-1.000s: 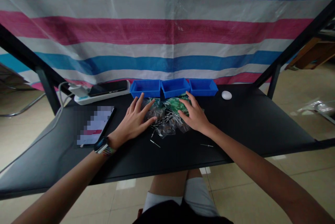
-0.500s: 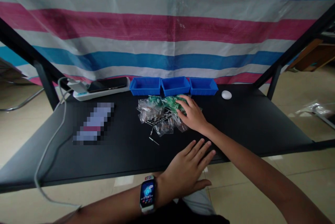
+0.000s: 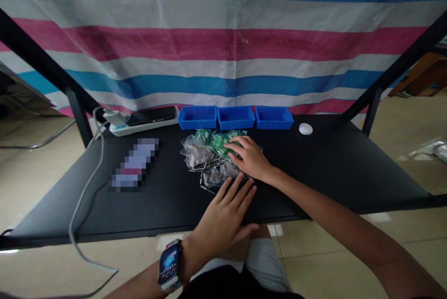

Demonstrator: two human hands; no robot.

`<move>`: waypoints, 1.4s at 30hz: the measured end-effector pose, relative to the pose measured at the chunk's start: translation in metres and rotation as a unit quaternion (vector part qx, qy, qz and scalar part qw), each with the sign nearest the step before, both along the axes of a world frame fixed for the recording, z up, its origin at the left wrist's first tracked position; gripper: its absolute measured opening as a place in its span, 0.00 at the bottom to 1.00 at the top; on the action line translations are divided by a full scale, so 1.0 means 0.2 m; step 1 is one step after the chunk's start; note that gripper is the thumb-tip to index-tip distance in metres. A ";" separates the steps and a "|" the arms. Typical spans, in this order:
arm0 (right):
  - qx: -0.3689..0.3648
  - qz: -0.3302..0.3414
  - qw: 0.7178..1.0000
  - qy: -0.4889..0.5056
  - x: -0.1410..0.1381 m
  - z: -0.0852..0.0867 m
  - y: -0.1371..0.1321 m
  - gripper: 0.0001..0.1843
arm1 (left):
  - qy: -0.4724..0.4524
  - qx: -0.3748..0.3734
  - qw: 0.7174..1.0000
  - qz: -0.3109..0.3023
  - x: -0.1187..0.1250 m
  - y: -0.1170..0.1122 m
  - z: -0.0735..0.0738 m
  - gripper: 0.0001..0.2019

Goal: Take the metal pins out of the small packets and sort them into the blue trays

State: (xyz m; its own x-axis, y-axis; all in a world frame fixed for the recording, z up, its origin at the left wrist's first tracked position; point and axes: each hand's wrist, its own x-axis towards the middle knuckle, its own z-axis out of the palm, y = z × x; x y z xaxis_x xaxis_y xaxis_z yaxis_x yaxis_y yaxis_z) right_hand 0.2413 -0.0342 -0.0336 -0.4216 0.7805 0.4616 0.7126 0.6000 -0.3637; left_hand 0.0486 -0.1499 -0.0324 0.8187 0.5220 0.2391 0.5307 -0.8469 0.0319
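Packets [image 3: 198, 151] lie heaped; right hand [image 3: 252, 159] splays over them, contact unclear; left hand [image 3: 221, 217] stretches flat, unclenched, nearer.

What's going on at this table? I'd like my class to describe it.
A person's right hand has its fingers over green plastic packets, touching or just above them, in a pile on a black table. The open left hand, with a smartwatch on its wrist, is palm down by the pile's near side. Clear plastic packets and loose, rivet-like metal pins lie there too. Behind stand three blue bins.
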 end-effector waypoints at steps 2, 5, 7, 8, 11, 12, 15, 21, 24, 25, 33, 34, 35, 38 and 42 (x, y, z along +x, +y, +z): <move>0.001 0.016 1.000 0.003 -0.01 0.00 0.01 0.18 | -0.003 0.002 1.000 -0.001 -0.05 0.01 0.02 0.35; 0.000 0.046 0.999 0.006 -0.02 0.01 0.03 0.17 | -0.009 0.015 1.000 0.007 -0.14 0.02 0.05 0.32; 0.001 0.066 0.998 0.004 -0.02 0.01 0.05 0.17 | -0.015 0.023 0.999 0.039 -0.21 0.05 0.06 0.32; 0.004 0.075 0.997 0.000 -0.03 0.01 0.06 0.17 | -0.016 0.024 0.998 0.060 -0.25 0.07 0.06 0.33; 0.013 0.099 0.995 -0.017 -0.04 0.01 0.09 0.17 | -0.014 0.017 0.995 0.093 -0.38 0.17 0.06 0.40; 0.015 0.108 0.994 -0.023 -0.04 0.01 0.11 0.17 | -0.016 0.011 0.995 0.095 -0.42 0.20 0.06 0.44; 0.016 0.132 0.991 -0.032 -0.05 0.02 0.15 0.17 | -0.025 -0.005 0.992 0.122 -0.50 0.30 0.04 0.51; 0.003 0.183 0.983 -0.021 -0.07 0.04 0.21 0.15 | -0.010 -0.034 0.992 0.120 -0.48 0.31 0.02 0.46; -0.001 0.193 0.981 -0.018 -0.08 0.03 0.24 0.15 | -0.007 -0.031 0.993 0.115 -0.39 0.26 0.01 0.42; 0.002 0.192 0.981 -0.018 -0.08 0.03 0.25 0.14 | -0.010 -0.032 0.992 0.118 -0.35 0.25 0.01 0.41; 0.077 0.078 0.993 0.044 -0.06 0.11 0.03 0.15 | -0.164 -0.090 0.948 0.259 -0.27 0.23 0.02 0.30; 0.081 0.070 0.993 0.048 -0.07 0.12 -0.05 0.16 | -0.187 -0.092 0.941 0.268 -0.31 0.26 0.05 0.28; 0.087 0.069 0.993 0.042 -0.08 0.13 -0.13 0.16 | -0.208 -0.092 0.935 0.273 -0.34 0.30 0.07 0.27; 0.079 0.102 0.992 -0.019 -0.18 0.12 -0.35 0.18 | -0.254 -0.102 0.933 0.232 -0.43 0.48 0.18 0.25; 0.036 0.107 0.990 -0.079 -0.37 0.09 -0.44 0.29 | -0.194 -0.150 0.964 0.098 -0.40 0.74 0.26 0.24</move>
